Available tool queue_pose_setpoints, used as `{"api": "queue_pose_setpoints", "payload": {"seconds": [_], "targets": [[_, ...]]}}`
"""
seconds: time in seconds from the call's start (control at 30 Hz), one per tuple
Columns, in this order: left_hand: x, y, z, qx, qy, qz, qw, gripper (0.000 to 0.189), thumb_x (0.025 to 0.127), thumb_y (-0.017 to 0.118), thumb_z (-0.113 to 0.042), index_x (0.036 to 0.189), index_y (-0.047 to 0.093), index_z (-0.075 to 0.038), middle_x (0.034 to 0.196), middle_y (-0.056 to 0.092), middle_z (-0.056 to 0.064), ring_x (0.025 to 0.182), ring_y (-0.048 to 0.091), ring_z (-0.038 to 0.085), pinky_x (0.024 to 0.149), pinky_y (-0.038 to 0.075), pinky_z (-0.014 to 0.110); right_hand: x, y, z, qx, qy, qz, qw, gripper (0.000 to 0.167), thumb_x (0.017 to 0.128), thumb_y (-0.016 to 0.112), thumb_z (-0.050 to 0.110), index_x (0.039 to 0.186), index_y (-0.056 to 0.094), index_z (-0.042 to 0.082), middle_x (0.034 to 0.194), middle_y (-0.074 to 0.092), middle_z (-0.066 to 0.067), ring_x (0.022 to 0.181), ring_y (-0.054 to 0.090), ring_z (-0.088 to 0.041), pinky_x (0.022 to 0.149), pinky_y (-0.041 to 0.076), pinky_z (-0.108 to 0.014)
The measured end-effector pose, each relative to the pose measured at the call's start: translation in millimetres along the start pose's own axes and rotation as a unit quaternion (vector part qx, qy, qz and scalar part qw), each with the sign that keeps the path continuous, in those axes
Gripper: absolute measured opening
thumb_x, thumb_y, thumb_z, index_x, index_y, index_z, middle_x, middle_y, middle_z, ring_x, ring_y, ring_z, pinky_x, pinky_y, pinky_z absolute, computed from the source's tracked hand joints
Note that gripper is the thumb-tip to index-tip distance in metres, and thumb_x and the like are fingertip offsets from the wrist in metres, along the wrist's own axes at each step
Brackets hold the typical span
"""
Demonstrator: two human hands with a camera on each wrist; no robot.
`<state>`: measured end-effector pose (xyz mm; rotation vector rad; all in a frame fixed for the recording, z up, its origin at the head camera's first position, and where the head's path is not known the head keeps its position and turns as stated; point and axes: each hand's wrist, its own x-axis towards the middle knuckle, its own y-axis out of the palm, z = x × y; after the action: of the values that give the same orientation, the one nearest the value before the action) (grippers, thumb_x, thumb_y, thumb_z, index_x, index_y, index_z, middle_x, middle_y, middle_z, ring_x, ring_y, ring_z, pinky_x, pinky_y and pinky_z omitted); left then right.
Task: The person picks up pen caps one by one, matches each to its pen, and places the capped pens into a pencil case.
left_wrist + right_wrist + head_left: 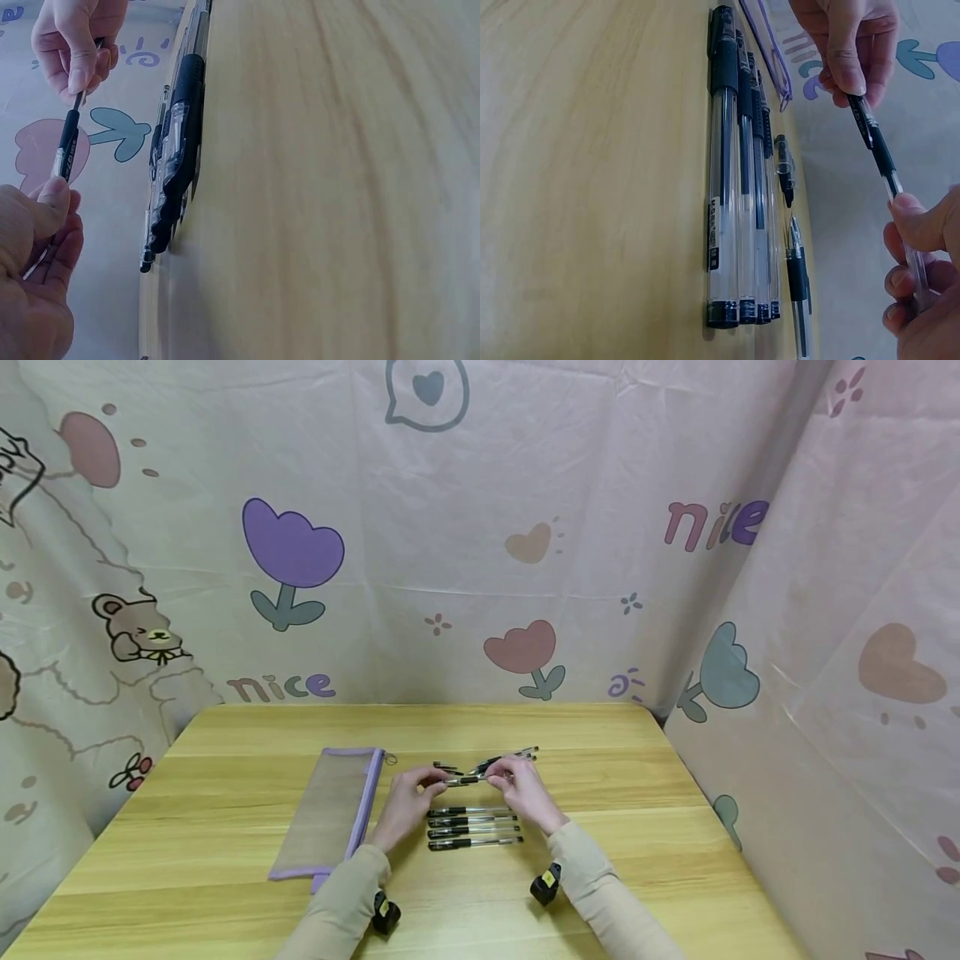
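My left hand (405, 802) pinches the black-capped end of a clear gel pen (883, 154) between thumb and fingers. My right hand (525, 789) grips the clear barrel of that same pen, which is held up above the table. In the right wrist view, the cap with its clip sits at the end of the pen by the black grip. Closer to the front lies a row of several capped gel pens (472, 842), side by side with caps to the left. Behind the hands lie an uncapped pen (797, 277) and a loose black cap (784, 169).
A beige pencil pouch (322, 818) with purple trim and a zip lies flat left of the hands. The wooden table (645, 877) ends at a printed cloth (420, 652), which hangs behind it and along the sides.
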<state>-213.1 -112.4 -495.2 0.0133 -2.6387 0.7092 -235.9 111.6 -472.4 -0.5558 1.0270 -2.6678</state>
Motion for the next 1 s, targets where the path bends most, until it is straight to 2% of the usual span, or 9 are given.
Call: {"api": "queue_pose_setpoints", "payload": {"seconds": [0.17,0.33,0.47,0.57,0.67,0.83,0.93,1.0], "targets": [[-1.2,-0.3,-1.6,0.007,0.004,0.003,1.0000,0.014,0.086,0.074,-0.001,0.099,0.075,-0.004,0.089,0.075,0.005,0.081,0.065,0.013,0.076,0.055,0.023,0.3,0.7,-0.6,0.012,0.004,0.010,0.9999,0.010,0.094,0.065,0.004,0.101,0.072,0.003,0.095,0.069,-0.007,0.083,0.059,-0.012,0.074,0.052,-0.020],[1.8,-1.9,-3.1,0.001,-0.004,0.013,0.9999,0.013,0.089,0.073,-0.003,0.101,0.075,-0.006,0.093,0.075,0.004,0.085,0.065,0.014,0.077,0.054,0.023,0.9,-1.9,-2.4,0.030,0.013,0.016,0.9993,0.009,0.095,0.065,0.005,0.101,0.071,0.006,0.092,0.067,-0.006,0.075,0.053,-0.010,0.067,0.046,-0.019],[3.9,-4.2,-4.8,0.005,-0.005,0.019,0.9998,0.014,0.089,0.072,-0.003,0.102,0.075,-0.006,0.093,0.075,0.004,0.087,0.066,0.016,0.080,0.054,0.025,2.2,-3.6,-4.5,0.032,0.011,0.022,0.9992,0.009,0.094,0.066,0.006,0.100,0.072,0.008,0.092,0.068,-0.005,0.074,0.051,-0.010,0.065,0.043,-0.019],[4.2,-5.6,-4.3,0.008,-0.008,0.020,0.9997,0.014,0.088,0.073,-0.003,0.101,0.075,-0.007,0.093,0.075,0.004,0.087,0.066,0.016,0.080,0.054,0.025,2.6,-4.0,-7.1,0.034,0.000,0.031,0.9989,0.010,0.094,0.066,0.004,0.101,0.073,0.006,0.095,0.069,-0.007,0.078,0.054,-0.010,0.068,0.046,-0.019],[4.1,-7.2,-2.8,0.000,-0.025,0.026,0.9994,0.014,0.089,0.072,-0.004,0.102,0.075,-0.007,0.094,0.075,0.004,0.088,0.066,0.016,0.080,0.054,0.023,2.1,-4.0,-11.1,0.035,-0.008,0.042,0.9985,0.013,0.094,0.065,0.003,0.105,0.072,0.005,0.099,0.069,-0.008,0.083,0.058,-0.013,0.073,0.050,-0.022],[4.1,-9.8,2.3,-0.008,-0.046,0.031,0.9984,0.015,0.089,0.072,-0.002,0.103,0.075,-0.006,0.097,0.075,0.007,0.090,0.066,0.017,0.080,0.054,0.021,-0.4,-6.0,-18.0,0.039,-0.005,0.043,0.9983,0.017,0.094,0.064,0.002,0.109,0.071,0.003,0.108,0.071,-0.011,0.098,0.064,-0.022,0.089,0.056,-0.035],[4.1,-11.7,6.0,-0.010,-0.049,0.029,0.9983,0.016,0.089,0.071,-0.001,0.104,0.074,-0.002,0.099,0.075,0.010,0.090,0.067,0.019,0.081,0.055,0.022,-1.2,-7.5,-22.5,0.036,-0.003,0.034,0.9988,0.016,0.094,0.065,0.002,0.108,0.071,0.004,0.108,0.072,-0.011,0.098,0.066,-0.023,0.089,0.056,-0.036],[4.5,-13.0,8.8,-0.009,-0.048,0.029,0.9984,0.016,0.089,0.071,0.000,0.104,0.074,0.000,0.099,0.076,0.011,0.091,0.068,0.020,0.081,0.055,0.022,-1.2,-8.5,-25.3,0.036,0.001,0.029,0.9989,0.016,0.093,0.065,0.001,0.108,0.071,0.004,0.106,0.072,-0.012,0.095,0.065,-0.022,0.085,0.056,-0.032]]}}
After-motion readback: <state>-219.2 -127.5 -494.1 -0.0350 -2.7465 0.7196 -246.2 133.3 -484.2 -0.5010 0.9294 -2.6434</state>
